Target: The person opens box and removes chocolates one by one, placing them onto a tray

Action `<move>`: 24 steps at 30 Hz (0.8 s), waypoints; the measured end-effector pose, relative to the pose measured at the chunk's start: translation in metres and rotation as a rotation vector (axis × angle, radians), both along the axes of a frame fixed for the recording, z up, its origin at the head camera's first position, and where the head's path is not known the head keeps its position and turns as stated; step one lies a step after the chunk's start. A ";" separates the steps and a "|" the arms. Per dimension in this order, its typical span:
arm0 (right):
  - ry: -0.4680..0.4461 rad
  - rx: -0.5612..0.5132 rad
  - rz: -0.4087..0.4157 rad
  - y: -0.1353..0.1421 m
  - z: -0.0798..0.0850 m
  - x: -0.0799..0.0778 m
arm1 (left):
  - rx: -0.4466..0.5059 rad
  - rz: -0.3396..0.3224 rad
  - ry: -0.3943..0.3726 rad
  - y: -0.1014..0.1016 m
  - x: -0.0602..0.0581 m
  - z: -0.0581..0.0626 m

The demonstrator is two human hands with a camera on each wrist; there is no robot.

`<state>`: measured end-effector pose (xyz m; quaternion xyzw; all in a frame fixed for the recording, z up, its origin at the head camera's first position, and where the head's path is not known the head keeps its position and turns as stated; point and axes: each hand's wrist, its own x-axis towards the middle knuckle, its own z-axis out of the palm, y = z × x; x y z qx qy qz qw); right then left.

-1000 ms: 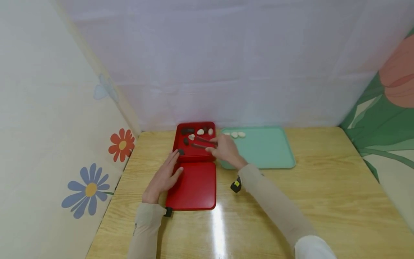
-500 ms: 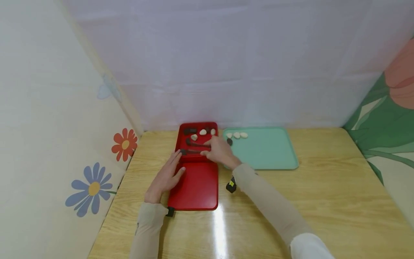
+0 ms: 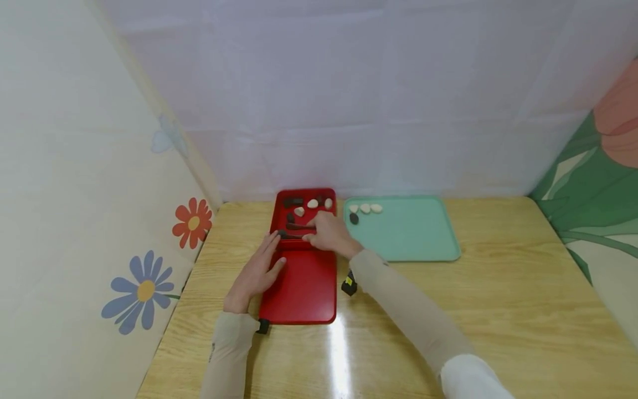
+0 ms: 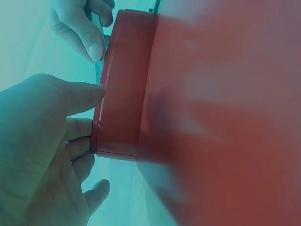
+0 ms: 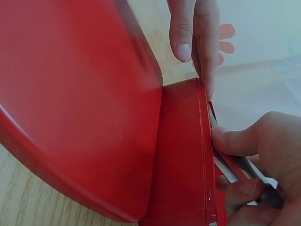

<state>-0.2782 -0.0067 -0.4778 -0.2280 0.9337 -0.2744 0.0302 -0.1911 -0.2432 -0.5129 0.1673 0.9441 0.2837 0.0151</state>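
Observation:
My right hand (image 3: 329, 231) holds metal tongs (image 5: 235, 167) over the front of an open red tin (image 3: 330, 195). The tongs' two arms are parted and point left. A dark stone (image 3: 281, 234) lies at the front left corner, by the lower tip; whether they touch cannot be made out. White stones, such as one white stone (image 3: 313, 203), and more dark pieces, such as a dark stone (image 3: 291, 217), lie farther back in the tin. My left hand (image 3: 254, 273) rests its straight fingertips on the tin's front left rim; the thumb is apart, above the lid.
The tin's red lid (image 3: 299, 288) lies flat in front of it. To the right stands a mint green tray (image 3: 408, 233) bearing three white stones (image 3: 365, 208) and one dark stone (image 3: 354, 219). A wooden table (image 3: 498, 293) runs beneath, with a cloth wall (image 3: 379, 122) behind.
My right hand has moved left and toward the front with the tongs, from mid-tin to the dark stone at the front left. My left hand stays on the rim.

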 end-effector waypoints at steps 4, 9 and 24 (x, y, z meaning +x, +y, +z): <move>0.008 0.014 0.006 -0.004 0.002 0.000 | 0.005 0.004 -0.003 0.000 0.000 0.001; -0.011 0.024 0.006 -0.008 0.002 -0.001 | 0.004 0.000 0.015 0.000 0.000 0.001; -0.048 0.035 -0.058 -0.018 0.000 0.004 | 0.004 0.000 0.038 0.001 0.002 0.001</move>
